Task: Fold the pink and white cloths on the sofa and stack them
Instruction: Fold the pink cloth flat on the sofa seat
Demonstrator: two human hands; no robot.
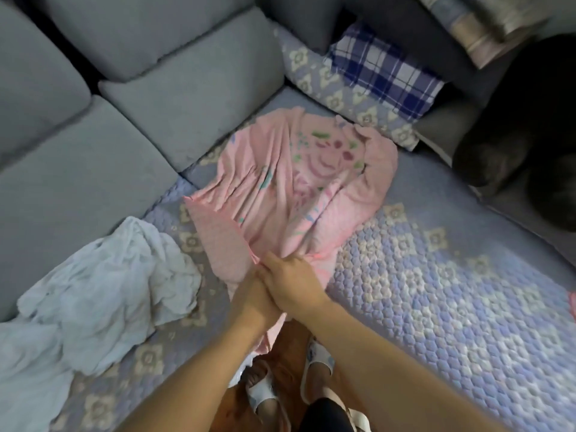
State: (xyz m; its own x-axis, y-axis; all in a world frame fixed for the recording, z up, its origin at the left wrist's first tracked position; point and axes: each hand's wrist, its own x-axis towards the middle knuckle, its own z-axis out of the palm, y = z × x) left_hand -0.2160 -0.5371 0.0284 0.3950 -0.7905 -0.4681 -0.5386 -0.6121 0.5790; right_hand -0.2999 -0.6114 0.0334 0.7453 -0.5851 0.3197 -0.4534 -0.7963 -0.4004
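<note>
A pink cloth (280,182) with a printed cartoon pattern lies rumpled on the sofa seat, stretched in folds toward me. My left hand (252,294) and my right hand (293,282) press together at its near edge, both gripping the bunched pink fabric. A white cloth (103,282) lies crumpled in a heap to the left, untouched, spilling over the seat's front.
The seat is covered by a quilted lilac mat (436,291). Grey back cushions (156,98) line the left and rear. A blue plaid pillow (383,70) sits in the corner. A dark bulky shape (523,135) lies at right. My slippered feet (314,366) stand below.
</note>
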